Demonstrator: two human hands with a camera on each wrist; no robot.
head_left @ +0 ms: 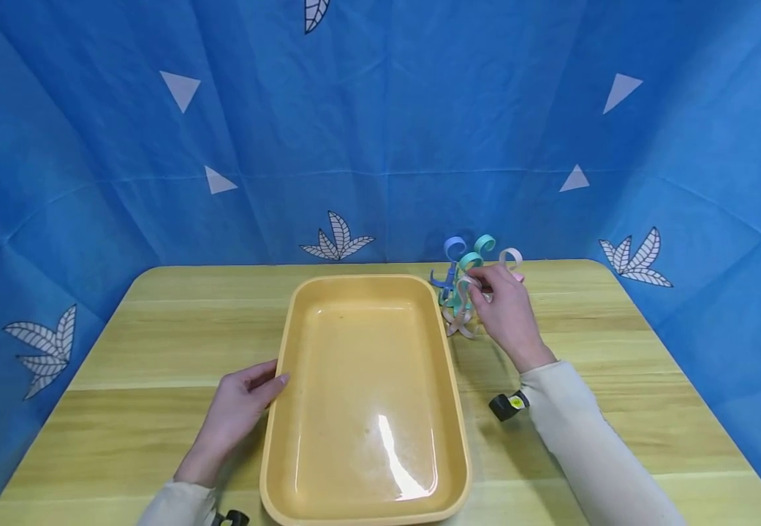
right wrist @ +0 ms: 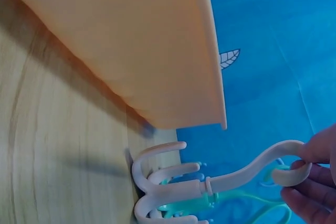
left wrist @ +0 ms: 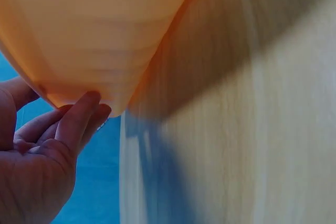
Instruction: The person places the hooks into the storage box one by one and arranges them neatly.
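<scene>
Crowding the pink hook [right wrist: 231, 182] right fingers [right wrist: 304, 205] pinch stand green hooks [head_left: 471, 256]; left fingers [left wrist: 77, 121] grip the tray [head_left: 354, 380].

This looks like a small staged booth, since blue cloth [head_left: 354, 109] printed with white leaves [head_left: 64, 332] and pale triangles [head_left: 181, 89] fills the top of the frame and both sides, enclosing a wood-grain worktop [head_left: 176, 329] and hiding the room beyond.
</scene>
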